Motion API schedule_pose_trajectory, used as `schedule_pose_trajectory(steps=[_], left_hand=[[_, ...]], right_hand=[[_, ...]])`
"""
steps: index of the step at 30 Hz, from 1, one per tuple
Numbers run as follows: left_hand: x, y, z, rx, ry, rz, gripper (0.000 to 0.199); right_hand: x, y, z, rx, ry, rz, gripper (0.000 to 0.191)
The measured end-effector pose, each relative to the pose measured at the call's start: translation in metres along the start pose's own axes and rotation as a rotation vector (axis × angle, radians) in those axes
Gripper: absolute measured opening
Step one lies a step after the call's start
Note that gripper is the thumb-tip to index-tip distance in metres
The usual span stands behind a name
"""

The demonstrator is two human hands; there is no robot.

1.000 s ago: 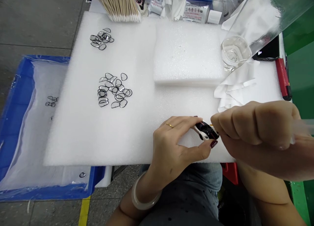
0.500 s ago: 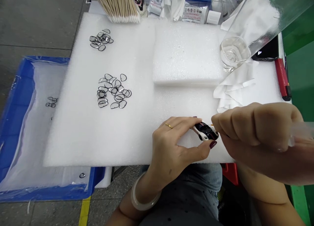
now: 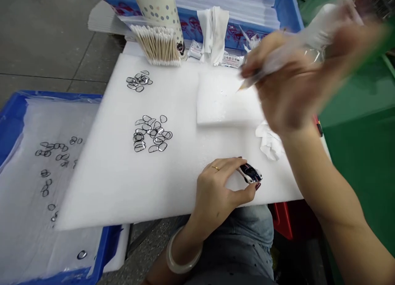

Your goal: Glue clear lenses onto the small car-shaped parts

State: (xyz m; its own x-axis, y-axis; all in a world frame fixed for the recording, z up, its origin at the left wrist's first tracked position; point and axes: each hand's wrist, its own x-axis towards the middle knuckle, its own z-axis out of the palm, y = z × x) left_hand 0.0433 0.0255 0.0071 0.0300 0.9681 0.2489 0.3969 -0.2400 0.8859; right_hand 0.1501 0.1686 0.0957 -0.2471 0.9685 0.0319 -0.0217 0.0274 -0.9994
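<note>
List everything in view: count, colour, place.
Toy car: one, white and dark, right of centre.
Pointed tool: one, pale, blurred, upper right.
Foam sheet: one, white, centre.
Foam block: one, white, on sheet.
Tray: one, blue, left.
Rimmed pieces: many, clear, black-rimmed, on sheet and in tray.
Tissue: one, white, sheet's right.
Cotton swabs: many, white-tipped, far edge.
Bottle: one, cream, behind swabs.
Bin: one, blue, far side.
Cloth strips: two, white, over bin's wall.
Packets: at least two, white, far edge.
Bangle: one, pale, lower centre.
Surface: one, green, right.
Object: one, red, below sheet.
Left hand: one, gold-ringed, holding toy car.
Right hand: one, raised, holding tool.
</note>
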Motion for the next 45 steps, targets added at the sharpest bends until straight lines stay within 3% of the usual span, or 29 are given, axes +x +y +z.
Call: schedule_pose_trajectory(steps=[2, 4, 7, 9, 11, 14, 18, 22, 25, 28, 30, 32, 35, 42, 45], left_hand=[[-0.002, -0.001, -0.002, 0.011, -0.035, 0.005, 0.037], [-0.003, -0.003, -0.004, 0.029, -0.081, 0.031, 0.041], [-0.005, -0.005, -0.006, 0.075, -0.139, 0.092, 0.047], [-0.006, -0.007, -0.005, 0.121, -0.163, 0.12, 0.046], [-0.006, -0.008, -0.005, 0.16, -0.175, 0.141, 0.045], [-0.006, -0.008, -0.005, 0.182, -0.188, 0.151, 0.053], [-0.005, -0.006, -0.007, 0.169, -0.199, 0.103, 0.066], [-0.006, -0.007, -0.01, 0.082, -0.164, 0.072, 0.052], [-0.005, -0.005, -0.011, 0.008, -0.032, 0.043, 0.034], [-0.001, 0.008, -0.01, -0.06, 0.098, 0.019, 0.039], [0.004, 0.021, -0.009, -0.126, 0.049, 0.051, 0.048], [0.008, 0.033, -0.009, -0.195, -0.025, 0.094, 0.042], [0.01, 0.04, -0.009, -0.268, -0.038, 0.098, 0.015], [0.014, 0.038, -0.013, -0.466, -0.028, 0.109, 0.02], [0.02, 0.042, -0.017, -0.64, -0.137, 0.017, 0.016]], right_hand=[[-0.002, 0.005, 0.006, -0.011, -0.017, -0.045, 0.05], [-0.017, 0.002, -0.001, -0.037, 0.028, -0.198, 0.025], [-0.047, -0.008, -0.035, -0.107, 0.292, -0.49, 0.018], [-0.061, -0.009, -0.064, -0.237, 0.456, -0.489, 0.017], [-0.066, -0.002, -0.089, -0.449, 0.5, -0.306, 0.015], [-0.061, 0.02, -0.109, -0.694, 0.446, -0.029, 0.019], [-0.049, 0.045, -0.108, -0.663, 0.399, -0.016, 0.025], [-0.056, 0.037, -0.102, -0.432, 0.252, -0.055, 0.025], [-0.074, 0.019, -0.099, -0.188, 0.076, -0.078, 0.034], [-0.091, 0.007, -0.086, 0.157, -0.244, -0.014, 0.03], [-0.099, 0.004, -0.076, 0.3, -0.366, 0.058, 0.025], [-0.105, 0.004, -0.067, 0.347, -0.366, 0.094, 0.021], [-0.111, 0.003, -0.066, 0.366, -0.304, 0.089, 0.02], [-0.124, 0.007, -0.079, 0.48, -0.208, 0.035, 0.023], [-0.129, 0.015, -0.082, 0.537, -0.187, 0.032, 0.024]])
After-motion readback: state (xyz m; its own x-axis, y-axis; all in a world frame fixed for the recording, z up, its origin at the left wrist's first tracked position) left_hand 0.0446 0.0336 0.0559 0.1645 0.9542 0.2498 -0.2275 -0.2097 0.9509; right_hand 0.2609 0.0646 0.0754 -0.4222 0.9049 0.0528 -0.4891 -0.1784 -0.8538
